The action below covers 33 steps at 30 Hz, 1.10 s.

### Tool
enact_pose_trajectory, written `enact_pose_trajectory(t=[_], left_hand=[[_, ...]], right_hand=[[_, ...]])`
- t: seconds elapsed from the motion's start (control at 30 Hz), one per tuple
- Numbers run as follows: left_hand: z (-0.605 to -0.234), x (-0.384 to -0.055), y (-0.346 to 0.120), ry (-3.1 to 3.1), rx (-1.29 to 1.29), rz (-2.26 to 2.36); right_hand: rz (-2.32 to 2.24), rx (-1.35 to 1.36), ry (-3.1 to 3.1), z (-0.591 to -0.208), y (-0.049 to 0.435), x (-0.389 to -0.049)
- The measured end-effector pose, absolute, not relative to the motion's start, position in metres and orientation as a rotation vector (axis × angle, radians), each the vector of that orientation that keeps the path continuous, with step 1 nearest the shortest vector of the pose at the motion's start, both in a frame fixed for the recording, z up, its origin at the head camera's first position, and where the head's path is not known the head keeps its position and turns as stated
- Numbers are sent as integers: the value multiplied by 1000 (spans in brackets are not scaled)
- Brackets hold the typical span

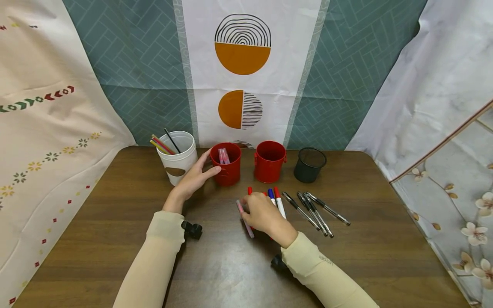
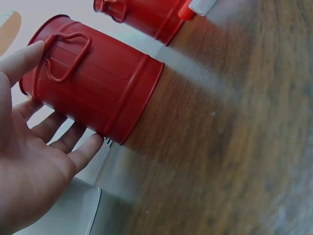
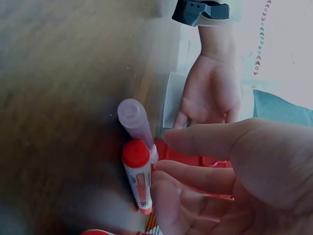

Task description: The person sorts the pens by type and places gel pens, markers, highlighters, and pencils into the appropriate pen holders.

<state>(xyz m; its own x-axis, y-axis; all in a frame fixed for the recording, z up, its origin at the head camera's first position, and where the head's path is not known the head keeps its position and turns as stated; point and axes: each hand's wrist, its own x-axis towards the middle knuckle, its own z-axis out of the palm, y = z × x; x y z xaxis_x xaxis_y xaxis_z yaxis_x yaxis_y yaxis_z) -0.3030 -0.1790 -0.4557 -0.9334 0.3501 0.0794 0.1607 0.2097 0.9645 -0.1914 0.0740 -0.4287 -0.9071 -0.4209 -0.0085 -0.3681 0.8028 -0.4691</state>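
My left hand (image 1: pixel 194 179) holds the side of a red metal bucket (image 1: pixel 230 176), its thumb by the wire handle and its fingers along the wall. Two pink pens (image 1: pixel 224 156) stand in that bucket. Over the markers, my right hand (image 1: pixel 265 214) reaches down with thumb and forefinger apart, close to the end of a pink translucent pen (image 1: pixel 245 222). That pen lies on the table beside a red-capped white marker (image 3: pixel 138 178). Beyond the right hand lie a blue-capped marker (image 1: pixel 271 194) and another red-capped marker (image 1: pixel 280 203), partly covered by it.
A second red bucket (image 1: pixel 269 167) and a black mesh cup (image 1: pixel 309 169) stand at the back. Left of them is a white bin (image 1: pixel 181 164) holding several coloured pencils (image 1: pixel 163 145). Several black pens (image 1: pixel 313 214) lie on the wooden table (image 1: pixel 366 256) to the right.
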Motion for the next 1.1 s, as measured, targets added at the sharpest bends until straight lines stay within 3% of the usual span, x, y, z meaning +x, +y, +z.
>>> enact_pose_trajectory(t=[0.7,1.1], left_hand=[[-457,-303,-179,2306,501,1826],[-456,-303,-178,2321,482,1811]], right_hand=[[-561,-727,2955,-438,67,-187],[-900,-650,2727,-431,72,-191]])
